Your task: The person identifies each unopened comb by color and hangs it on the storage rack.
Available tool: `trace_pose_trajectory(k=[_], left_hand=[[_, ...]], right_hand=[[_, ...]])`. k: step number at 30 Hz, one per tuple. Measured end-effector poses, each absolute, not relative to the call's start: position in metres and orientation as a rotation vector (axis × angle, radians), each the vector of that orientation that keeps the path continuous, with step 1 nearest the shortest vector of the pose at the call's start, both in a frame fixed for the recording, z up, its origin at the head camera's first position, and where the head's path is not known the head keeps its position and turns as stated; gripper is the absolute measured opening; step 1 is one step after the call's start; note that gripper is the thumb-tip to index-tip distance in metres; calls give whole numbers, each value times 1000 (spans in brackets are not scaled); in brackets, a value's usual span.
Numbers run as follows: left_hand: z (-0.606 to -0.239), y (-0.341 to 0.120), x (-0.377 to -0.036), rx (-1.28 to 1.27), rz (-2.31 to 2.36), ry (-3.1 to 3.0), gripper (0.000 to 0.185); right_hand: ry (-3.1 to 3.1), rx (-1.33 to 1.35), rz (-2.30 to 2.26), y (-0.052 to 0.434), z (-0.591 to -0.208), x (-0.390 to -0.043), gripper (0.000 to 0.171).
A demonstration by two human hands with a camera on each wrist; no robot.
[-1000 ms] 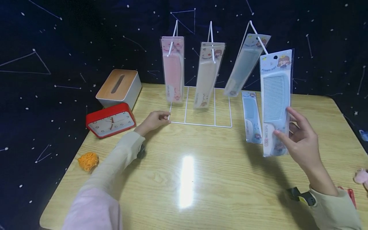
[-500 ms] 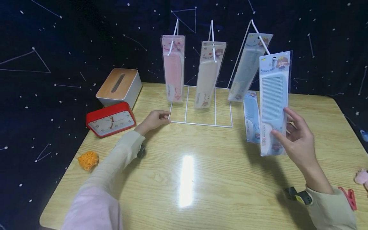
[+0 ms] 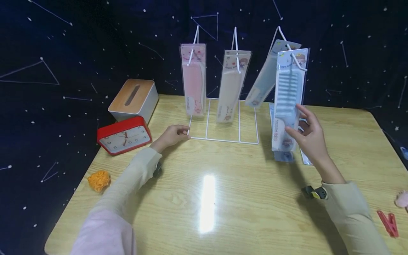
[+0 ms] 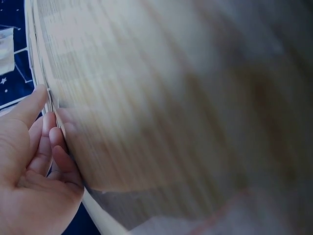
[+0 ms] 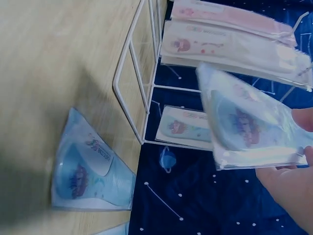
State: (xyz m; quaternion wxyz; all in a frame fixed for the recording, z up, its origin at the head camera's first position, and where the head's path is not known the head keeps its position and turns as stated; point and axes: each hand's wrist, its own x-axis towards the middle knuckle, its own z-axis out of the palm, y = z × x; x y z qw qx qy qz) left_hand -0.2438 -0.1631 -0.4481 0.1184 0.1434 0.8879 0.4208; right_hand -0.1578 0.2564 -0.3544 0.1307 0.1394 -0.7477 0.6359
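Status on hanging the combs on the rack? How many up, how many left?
Done: pink packaged combs, beige packaged combs and one pale blue packaged comb hang on the white wire rack. In hand: the right hand holds another blue packaged comb with its top at the right hook; whether it is threaded on is unclear. The left hand holds the rack's base corner. Left: blue packaged combs on the wooden table.

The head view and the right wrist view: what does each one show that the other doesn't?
Only the head view shows the red alarm clock, the wooden-topped tissue box, the orange scrunchie and the left hand at the white wire rack's base. Only the right wrist view shows a small blue object below the table edge. Both show the white wire rack, its hanging packaged combs, and the blue packaged comb the right hand holds.
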Motion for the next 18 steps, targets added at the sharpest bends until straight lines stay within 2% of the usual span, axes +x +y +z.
trace_pose_trajectory(k=[8,18], left_hand=[[-449,-164,-242,403,1223,2605,44],[-448,-163,-243,388,1227,2596,45]], right_hand=[[-2387,328,1593,251,-358,-188,66],[-2445,287,1587,259,-372,-205,65]])
